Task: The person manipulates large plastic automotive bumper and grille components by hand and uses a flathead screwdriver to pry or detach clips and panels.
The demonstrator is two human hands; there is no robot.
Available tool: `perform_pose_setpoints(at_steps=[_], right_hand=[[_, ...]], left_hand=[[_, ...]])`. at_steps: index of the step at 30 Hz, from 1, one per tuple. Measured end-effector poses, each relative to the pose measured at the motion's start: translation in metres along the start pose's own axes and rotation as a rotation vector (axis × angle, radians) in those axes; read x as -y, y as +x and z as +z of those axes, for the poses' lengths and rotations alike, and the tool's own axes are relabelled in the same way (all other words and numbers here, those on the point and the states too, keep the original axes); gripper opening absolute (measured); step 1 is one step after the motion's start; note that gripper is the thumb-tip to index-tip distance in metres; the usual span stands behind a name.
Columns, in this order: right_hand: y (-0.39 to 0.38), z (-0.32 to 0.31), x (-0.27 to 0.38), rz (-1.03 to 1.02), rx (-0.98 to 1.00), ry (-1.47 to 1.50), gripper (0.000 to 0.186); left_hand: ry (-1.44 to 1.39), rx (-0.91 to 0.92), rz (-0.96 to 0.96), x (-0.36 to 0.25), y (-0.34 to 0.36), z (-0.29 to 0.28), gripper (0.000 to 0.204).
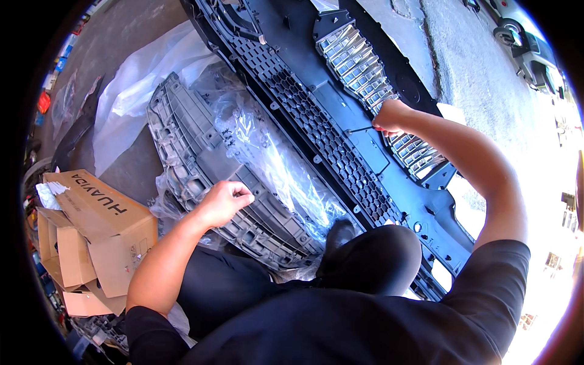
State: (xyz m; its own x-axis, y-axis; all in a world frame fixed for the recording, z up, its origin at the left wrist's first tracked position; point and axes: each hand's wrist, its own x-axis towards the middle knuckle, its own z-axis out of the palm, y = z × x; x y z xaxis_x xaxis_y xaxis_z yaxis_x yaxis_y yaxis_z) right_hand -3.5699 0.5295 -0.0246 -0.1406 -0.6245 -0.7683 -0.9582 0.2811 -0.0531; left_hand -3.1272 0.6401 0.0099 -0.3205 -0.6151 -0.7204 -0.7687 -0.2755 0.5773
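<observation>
My right hand (392, 117) is closed round a screwdriver with a bit of red at its grip. Its thin dark shaft (359, 129) points left across the back of a black car bumper (328, 100). Beside that hand, a chrome-slatted grille (359, 61) is set in the bumper; my hand and forearm hide part of it. My left hand (224, 202) is pinched, thumb against fingers, above a loose grey grille (188, 131). Whatever the left fingers hold, if anything, is too small to make out.
Clear plastic wrap (261, 146) lies between the loose grille and the bumper's honeycomb mesh (304, 112). At the left stands an opened cardboard box (115, 213). White sheeting (137, 79) covers floor behind it. A scooter (529, 52) is parked at the far right.
</observation>
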Motion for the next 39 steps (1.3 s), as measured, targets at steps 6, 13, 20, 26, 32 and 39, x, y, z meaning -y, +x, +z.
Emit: perform_pose_setpoints(at_steps=[6,13,20,26,32,39], right_hand=[[0.007,-0.009,0.012,0.051,0.128,0.013,0.033],[-0.023,0.013,0.018,-0.626,-0.301,-0.998,0.018],[0.006,0.011,0.015,-0.234,-0.023,-0.576,0.015],[0.004,0.001,0.003,-0.202,0.001,-0.487,0.027],[-0.004,0.017,0.001,-0.798,-0.279,-1.089,0.024],[0.016,0.002,0.017,0.273,0.118,0.158,0.039]], left_hand=[[-0.090,-0.023,0.015,0.002,0.007,-0.001,0.017],[-0.132,-0.047,-0.003,0.006,0.014,-0.007,0.017],[-0.166,-0.077,0.016,0.008,0.012,-0.010,0.016],[-0.225,-0.100,0.013,0.009,0.009,-0.017,0.015],[-0.213,-0.126,0.025,0.006,0.012,-0.021,0.016],[-0.235,-0.132,0.033,0.007,0.018,-0.024,0.019]])
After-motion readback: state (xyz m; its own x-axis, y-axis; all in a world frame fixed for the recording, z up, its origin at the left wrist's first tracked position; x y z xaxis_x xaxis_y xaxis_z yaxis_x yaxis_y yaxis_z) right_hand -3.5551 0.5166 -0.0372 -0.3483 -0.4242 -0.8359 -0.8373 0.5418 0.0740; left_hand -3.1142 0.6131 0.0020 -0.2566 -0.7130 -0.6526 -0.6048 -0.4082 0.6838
